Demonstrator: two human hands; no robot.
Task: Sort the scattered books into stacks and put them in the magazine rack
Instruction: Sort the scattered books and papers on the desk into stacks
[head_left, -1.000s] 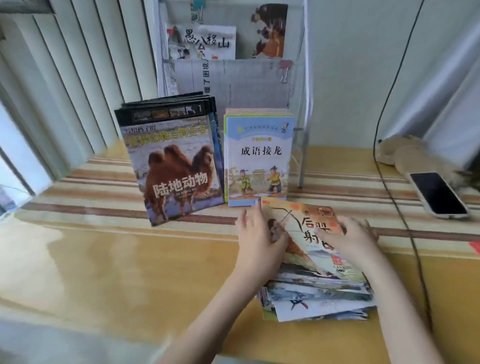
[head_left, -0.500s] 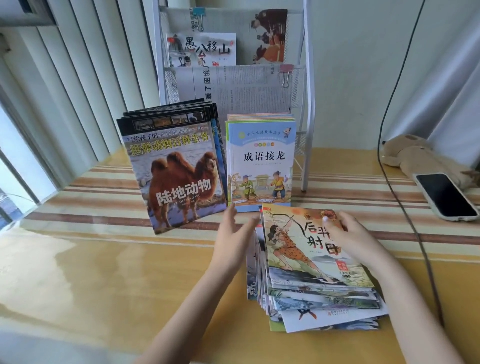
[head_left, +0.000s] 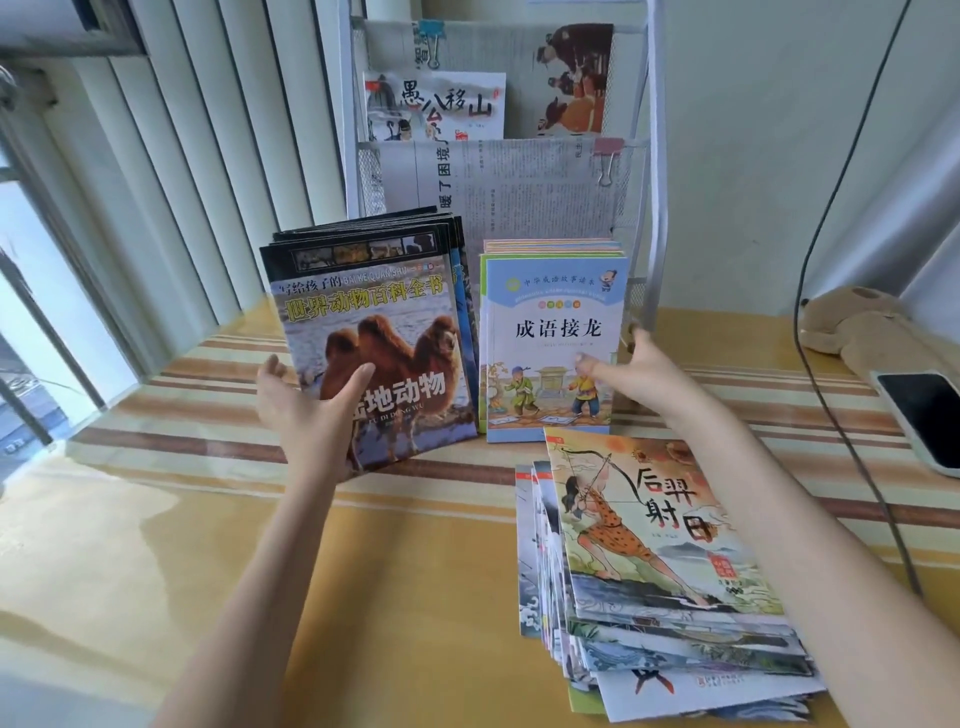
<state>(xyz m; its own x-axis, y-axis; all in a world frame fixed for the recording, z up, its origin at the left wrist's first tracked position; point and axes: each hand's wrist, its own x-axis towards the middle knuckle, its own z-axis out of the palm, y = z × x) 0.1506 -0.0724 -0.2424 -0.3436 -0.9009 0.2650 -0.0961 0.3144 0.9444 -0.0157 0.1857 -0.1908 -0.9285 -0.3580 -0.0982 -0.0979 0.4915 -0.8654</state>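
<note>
Left hand (head_left: 306, 410) wide at camel books (head_left: 374, 332); right hand (head_left: 631, 364) wide beside blue books (head_left: 553, 332).

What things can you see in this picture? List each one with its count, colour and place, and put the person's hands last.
camel books: one upright stack, dark covers, front left of rack.
blue books: one upright stack, pale blue, right of camel books.
archer books: one flat, fanned pile, colourful, near right on table.
rack: one, white, at the back, papers and booklets inside.
phone: one, dark screen, far right.
soft toy: one, tan, behind phone.
cable: one, black, hanging at right.
table: one, yellow with stripes.
left hand: on camel books.
right hand: at blue books' right edge.
</note>
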